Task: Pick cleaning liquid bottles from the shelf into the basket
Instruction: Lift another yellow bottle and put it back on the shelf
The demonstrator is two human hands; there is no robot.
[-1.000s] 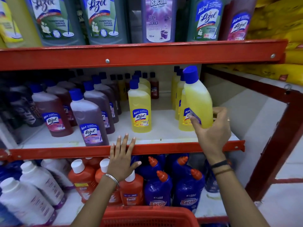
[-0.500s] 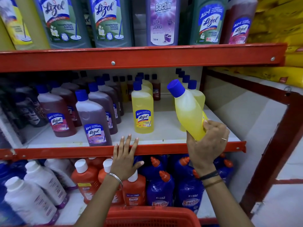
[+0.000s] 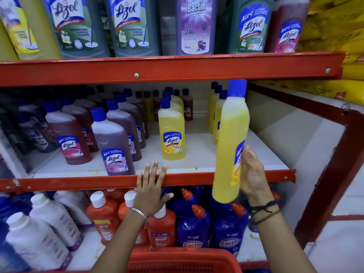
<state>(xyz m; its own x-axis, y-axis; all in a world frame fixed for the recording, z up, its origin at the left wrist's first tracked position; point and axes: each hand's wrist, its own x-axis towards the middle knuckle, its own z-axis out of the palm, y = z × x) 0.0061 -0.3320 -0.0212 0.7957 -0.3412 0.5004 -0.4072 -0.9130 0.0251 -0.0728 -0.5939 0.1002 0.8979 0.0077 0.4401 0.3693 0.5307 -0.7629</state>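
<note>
Yellow bottle [image 3: 231,146], one of the cleaning liquid bottles named in the task, is held nearly upright in the right hand [image 3: 253,172], clear of the middle shelf [image 3: 197,156] and out in front of its red front rail [image 3: 78,182]. The fingers [image 3: 248,154] are wrapped round the labelled lower half, so this hand is closed on the bottle, whose blue cap [image 3: 237,88] rises well above the hand. The left hand [image 3: 150,191] is laid flat with fingers spread against the same rail and grips nothing.

Below both hands, at the bottom edge of the view, only the rim of the red basket [image 3: 181,260] is seen; its inside is hidden, so it cannot be told how many bottles have already been placed there. The step in hand is judged to be the carrying of this bottle down into the basket, which has not yet been done.

Plenty is left: beyond the left hand another yellow Lizol bottle [image 3: 171,133] stands on the shelf, more yellow ones [image 3: 214,113] stand behind the held bottle, and purple Lizol bottles [image 3: 114,142] stand up and to the left of the left hand.
</note>
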